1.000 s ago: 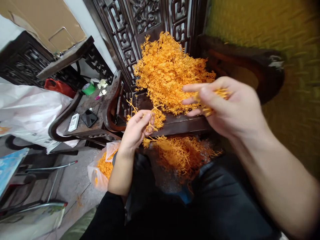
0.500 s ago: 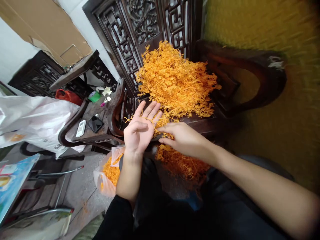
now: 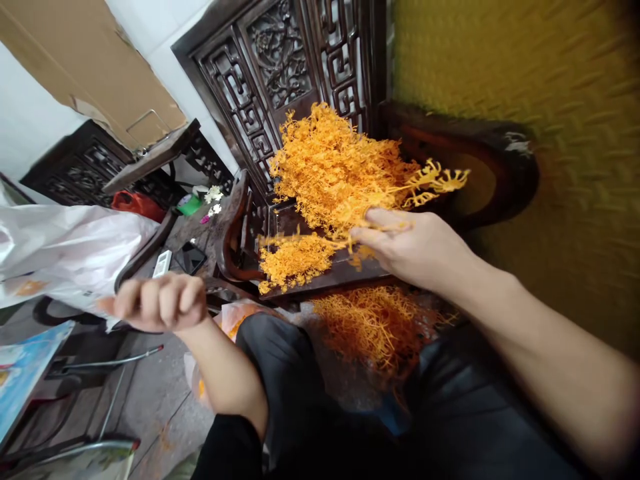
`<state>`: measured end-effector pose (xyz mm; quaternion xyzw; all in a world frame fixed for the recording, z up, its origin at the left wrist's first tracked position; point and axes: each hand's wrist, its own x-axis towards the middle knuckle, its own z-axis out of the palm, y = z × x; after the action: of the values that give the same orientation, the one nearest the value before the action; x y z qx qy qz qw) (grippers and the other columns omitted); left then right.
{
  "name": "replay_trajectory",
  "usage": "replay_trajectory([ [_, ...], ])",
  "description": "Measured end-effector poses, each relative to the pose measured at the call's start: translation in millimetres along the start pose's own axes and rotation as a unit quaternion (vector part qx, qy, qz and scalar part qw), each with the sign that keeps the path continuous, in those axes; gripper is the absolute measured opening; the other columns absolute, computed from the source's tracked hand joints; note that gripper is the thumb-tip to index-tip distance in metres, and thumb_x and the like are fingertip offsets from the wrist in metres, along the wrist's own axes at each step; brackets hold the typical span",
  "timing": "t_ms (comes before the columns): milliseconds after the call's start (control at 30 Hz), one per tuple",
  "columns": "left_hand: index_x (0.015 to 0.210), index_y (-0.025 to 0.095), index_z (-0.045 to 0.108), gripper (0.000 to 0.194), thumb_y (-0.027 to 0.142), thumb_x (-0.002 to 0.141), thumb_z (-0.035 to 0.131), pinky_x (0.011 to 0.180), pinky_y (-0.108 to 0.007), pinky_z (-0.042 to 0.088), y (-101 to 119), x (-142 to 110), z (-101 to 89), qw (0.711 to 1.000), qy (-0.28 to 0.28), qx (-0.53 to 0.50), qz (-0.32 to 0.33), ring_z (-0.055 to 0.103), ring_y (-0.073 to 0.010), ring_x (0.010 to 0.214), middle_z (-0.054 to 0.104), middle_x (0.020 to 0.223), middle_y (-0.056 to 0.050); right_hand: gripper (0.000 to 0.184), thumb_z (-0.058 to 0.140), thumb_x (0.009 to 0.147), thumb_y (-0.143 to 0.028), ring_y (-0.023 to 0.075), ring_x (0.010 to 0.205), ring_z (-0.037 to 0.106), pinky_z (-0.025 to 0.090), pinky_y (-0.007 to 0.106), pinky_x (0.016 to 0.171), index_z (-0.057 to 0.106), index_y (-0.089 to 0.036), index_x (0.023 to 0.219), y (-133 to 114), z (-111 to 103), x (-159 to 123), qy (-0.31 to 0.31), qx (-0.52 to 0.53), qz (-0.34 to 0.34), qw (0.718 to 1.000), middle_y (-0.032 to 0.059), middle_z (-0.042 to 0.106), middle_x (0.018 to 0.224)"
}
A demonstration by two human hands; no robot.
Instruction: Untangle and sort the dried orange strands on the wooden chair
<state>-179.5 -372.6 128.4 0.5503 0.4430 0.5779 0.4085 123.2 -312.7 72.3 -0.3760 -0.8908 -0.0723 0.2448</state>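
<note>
My right hand [image 3: 407, 243] pinches a thin, orange branching sprig [image 3: 435, 181] between thumb and fingers; its forked ends stick out past the knuckles to the right. Behind it, a large heap of orange sprigs [image 3: 330, 167] rests on a dark wooden chair seat [image 3: 345, 272]. A smaller pile of orange bits [image 3: 297, 261] lies at the seat's front left. Out to the left, away from the piles, my left hand [image 3: 163, 301] is closed in a fist, slightly blurred; the inside of its palm is hidden. Below the seat edge sits a mass of thin orange stems [image 3: 375, 327].
The chair has a carved back [image 3: 280, 60] and a curved armrest [image 3: 520, 153]. Left of it, a side table [image 3: 173, 233] bears a black phone [image 3: 191, 257], a white remote [image 3: 163, 264] and small flowers. A plastic bag [image 3: 235, 317] with orange bits stands behind my left forearm.
My left hand has gone from an open palm beside my right hand to a fist farther left and lower. My right hand has moved right and up, with a sprig now in its fingers.
</note>
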Motion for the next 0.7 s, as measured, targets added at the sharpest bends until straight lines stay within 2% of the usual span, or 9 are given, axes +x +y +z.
replay_trajectory([
  [133, 0.108, 0.02, 0.074, 0.033, 0.041, 0.083, 0.079, 0.082, -0.032, 0.059, -5.5, 8.0, -3.2, 0.997, 0.043, 0.065, 0.03, 0.075, -0.0208, 0.091, 0.077, 0.093, -0.008, 0.032, 0.041, 0.102, -0.016, 0.0188, 0.069, 0.051, 0.025, 0.034, 0.059, 0.073, -0.019, 0.102, -1.4, -2.6, 1.2, 0.009, -0.076, -0.151, 0.986, 0.0077, 0.066, 0.084],
  [167, 0.105, 0.019, 0.075, 0.03, 0.04, 0.083, 0.079, 0.08, -0.03, 0.059, -9.3, 8.1, -3.0, 0.995, 0.037, 0.082, 0.036, 0.075, -0.0194, 0.087, 0.077, 0.091, -0.007, 0.031, 0.042, 0.102, -0.014, 0.0184, 0.068, 0.05, 0.025, 0.034, 0.059, 0.073, -0.018, 0.102, -3.9, -0.2, 2.1, 0.013, -0.082, -0.176, 0.981, 0.0073, 0.065, 0.083],
  [233, 0.105, 0.018, 0.076, 0.028, 0.037, 0.084, 0.08, 0.081, -0.029, 0.059, -20.3, 7.9, 2.6, 0.992, -0.03, 0.119, 0.031, 0.074, -0.018, 0.086, 0.077, 0.092, -0.008, 0.027, 0.046, 0.1, -0.011, 0.0182, 0.068, 0.051, 0.025, 0.033, 0.059, 0.072, -0.017, 0.103, -10.3, 6.8, 3.9, 0.02, -0.085, -0.209, 0.974, 0.0073, 0.065, 0.082],
  [333, 0.121, 0.02, 0.073, 0.045, 0.035, 0.08, 0.084, 0.089, -0.033, 0.058, -42.9, 10.0, 22.1, 0.968, -0.211, 0.132, -0.004, 0.073, -0.0215, 0.098, 0.076, 0.11, -0.011, 0.022, 0.052, 0.099, -0.011, 0.0188, 0.074, 0.056, 0.028, 0.031, 0.057, 0.072, -0.015, 0.106, -20.7, 17.0, 6.0, 0.035, -0.074, -0.252, 0.964, 0.0096, 0.068, 0.091],
  [400, 0.124, 0.021, 0.071, 0.055, 0.037, 0.075, 0.088, 0.093, -0.036, 0.057, -58.7, 12.9, 34.3, 0.958, -0.265, 0.107, -0.006, 0.07, -0.0255, 0.109, 0.072, 0.121, -0.011, 0.02, 0.053, 0.098, -0.012, 0.0192, 0.076, 0.058, 0.03, 0.03, 0.055, 0.072, -0.014, 0.104, -25.7, 20.2, 6.9, 0.046, -0.067, -0.273, 0.959, 0.0111, 0.069, 0.096],
  [467, 0.126, 0.021, 0.07, 0.067, 0.04, 0.066, 0.094, 0.094, -0.036, 0.056, -72.4, 15.3, 40.2, 0.953, -0.294, 0.069, -0.022, 0.067, -0.0277, 0.113, 0.068, 0.128, -0.012, 0.019, 0.053, 0.098, -0.012, 0.0191, 0.073, 0.058, 0.031, 0.031, 0.053, 0.072, -0.014, 0.102, -28.1, 20.5, 7.5, 0.05, -0.065, -0.275, 0.958, 0.0109, 0.069, 0.096],
  [567, 0.133, 0.024, 0.064, 0.08, 0.039, 0.061, 0.097, 0.087, -0.033, 0.057, -87.3, 15.8, 40.2, 0.952, -0.293, 0.011, -0.088, 0.068, -0.0244, 0.106, 0.068, 0.123, -0.01, 0.02, 0.054, 0.098, -0.011, 0.0186, 0.07, 0.059, 0.032, 0.031, 0.052, 0.073, -0.014, 0.103, -28.1, 18.7, 7.1, 0.044, -0.059, -0.27, 0.96, 0.0092, 0.069, 0.092],
  [700, 0.114, 0.022, 0.069, 0.066, 0.032, 0.056, 0.099, 0.078, -0.027, 0.056, -98.2, 13.2, 40.3, 0.971, -0.209, -0.061, -0.102, 0.068, -0.0159, 0.086, 0.07, 0.101, -0.004, 0.025, 0.056, 0.099, -0.013, 0.0184, 0.074, 0.062, 0.035, 0.029, 0.054, 0.071, -0.015, 0.118, -27.3, 19.3, 2.8, 0.049, -0.032, -0.238, 0.97, 0.0082, 0.069, 0.094],
])
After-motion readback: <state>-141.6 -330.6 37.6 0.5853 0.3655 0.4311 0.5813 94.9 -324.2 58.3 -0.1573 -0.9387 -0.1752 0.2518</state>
